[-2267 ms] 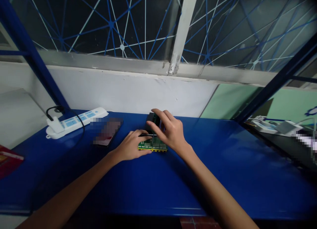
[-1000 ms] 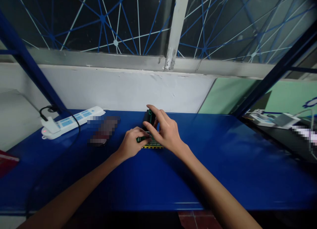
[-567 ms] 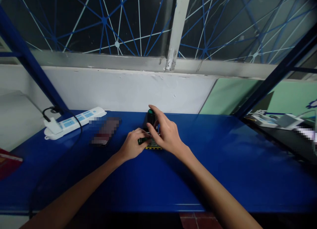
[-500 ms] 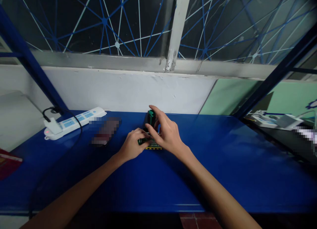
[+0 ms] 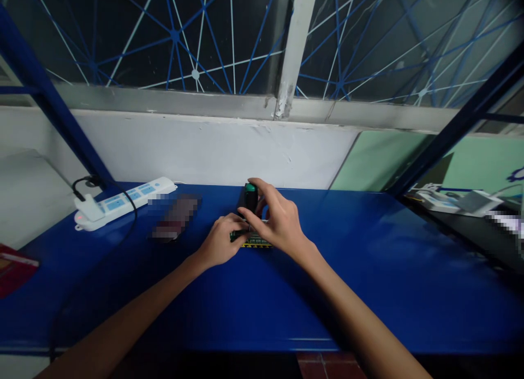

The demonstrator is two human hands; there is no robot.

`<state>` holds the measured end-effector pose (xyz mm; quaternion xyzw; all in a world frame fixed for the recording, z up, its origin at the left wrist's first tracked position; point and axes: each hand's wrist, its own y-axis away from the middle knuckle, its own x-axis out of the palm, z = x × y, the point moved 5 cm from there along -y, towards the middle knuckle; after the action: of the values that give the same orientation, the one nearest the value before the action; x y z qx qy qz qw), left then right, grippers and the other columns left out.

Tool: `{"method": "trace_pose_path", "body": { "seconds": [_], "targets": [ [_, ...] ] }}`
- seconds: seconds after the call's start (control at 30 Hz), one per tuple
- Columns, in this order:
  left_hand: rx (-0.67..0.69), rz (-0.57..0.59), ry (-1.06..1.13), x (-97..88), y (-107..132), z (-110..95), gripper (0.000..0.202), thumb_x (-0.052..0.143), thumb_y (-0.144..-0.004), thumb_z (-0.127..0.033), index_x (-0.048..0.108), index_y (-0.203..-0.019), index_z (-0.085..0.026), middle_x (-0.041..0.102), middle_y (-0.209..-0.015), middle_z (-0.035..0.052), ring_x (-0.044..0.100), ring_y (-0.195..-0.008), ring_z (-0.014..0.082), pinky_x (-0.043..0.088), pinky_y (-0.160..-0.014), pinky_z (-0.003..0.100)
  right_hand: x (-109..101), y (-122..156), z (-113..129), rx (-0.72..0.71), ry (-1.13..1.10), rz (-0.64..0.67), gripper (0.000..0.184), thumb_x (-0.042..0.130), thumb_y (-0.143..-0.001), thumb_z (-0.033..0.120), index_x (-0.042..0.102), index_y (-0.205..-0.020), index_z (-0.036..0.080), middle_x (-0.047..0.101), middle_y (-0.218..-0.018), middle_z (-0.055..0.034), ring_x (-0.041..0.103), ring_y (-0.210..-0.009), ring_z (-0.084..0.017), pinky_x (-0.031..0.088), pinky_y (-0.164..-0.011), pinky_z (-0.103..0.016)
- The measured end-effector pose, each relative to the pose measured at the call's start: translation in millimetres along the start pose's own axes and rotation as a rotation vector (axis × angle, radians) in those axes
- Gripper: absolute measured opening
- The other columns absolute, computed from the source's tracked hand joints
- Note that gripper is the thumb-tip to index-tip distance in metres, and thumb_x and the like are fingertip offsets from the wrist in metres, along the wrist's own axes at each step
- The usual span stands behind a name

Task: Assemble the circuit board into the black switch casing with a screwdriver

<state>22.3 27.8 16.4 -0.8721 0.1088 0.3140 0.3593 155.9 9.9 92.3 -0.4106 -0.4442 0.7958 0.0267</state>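
A screwdriver [image 5: 251, 197] with a black and green handle stands nearly upright at the middle of the table. My right hand [image 5: 280, 218] is closed around its handle, the index finger reaching over the top and the thumb on the near side. Below it lies a green circuit board [image 5: 258, 240] with a yellow-marked near edge, partly covered by my fingers. My left hand [image 5: 223, 240] pinches a dark green part at the board's left side, close to the screwdriver's shaft. The screwdriver's tip is hidden.
A white power strip [image 5: 135, 197] with a plugged-in adapter and black cable lies back left. Near it is a blurred dark flat object [image 5: 177, 218]. A red item [image 5: 16, 270] sits at the left edge. Blue frame posts [image 5: 454, 117] rise on both sides.
The screwdriver's handle has turned, showing more black and a green top. My right hand's fingers have shifted slightly with it; my left hand stays nearly in place.
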Motion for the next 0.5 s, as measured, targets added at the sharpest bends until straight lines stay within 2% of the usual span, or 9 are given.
{"method": "trace_pose_path", "body": {
  "seconds": [0.17, 0.33, 0.5],
  "targets": [
    [-0.043, -0.039, -0.019, -4.2, -1.4, -2.4, 0.008, 0.07, -0.08, -0.02, 0.074, -0.087, -0.018, 0.071, -0.09, 0.0075, 0.065, -0.089, 0.0229, 0.051, -0.081, 0.037, -1.2, 0.6, -0.5, 0.012, -0.019, 0.011, 0.046, 0.042, -0.095, 0.034, 0.041, -0.137, 0.015, 0.067, -0.096, -0.007, 0.062, -0.065, -0.014, 0.048, -0.059, -0.029],
    [-0.02, -0.081, 0.078, -5.1, -1.5, -0.5, 0.006, 0.069, -0.082, -0.021, 0.074, -0.084, -0.019, 0.073, -0.089, 0.0065, 0.067, -0.086, 0.0216, 0.052, -0.08, 0.034, -2.9, -0.6, 1.9, -0.026, 0.037, 0.037, 0.048, 0.046, -0.094, 0.043, 0.045, -0.136, 0.019, 0.065, -0.097, -0.0073, 0.06, -0.069, -0.016, 0.049, -0.062, -0.031],
    [-0.011, -0.065, 0.067, -7.1, -2.9, -3.7, 0.008, 0.066, -0.082, -0.018, 0.074, -0.081, -0.019, 0.072, -0.087, 0.0057, 0.067, -0.085, 0.0207, 0.052, -0.078, 0.033, -1.0, 0.3, 6.3, -0.044, 0.051, 0.055, 0.052, 0.04, -0.096, 0.036, 0.034, -0.145, 0.018, 0.062, -0.1, -0.0077, 0.059, -0.071, -0.016, 0.048, -0.062, -0.031]
  ]
}}
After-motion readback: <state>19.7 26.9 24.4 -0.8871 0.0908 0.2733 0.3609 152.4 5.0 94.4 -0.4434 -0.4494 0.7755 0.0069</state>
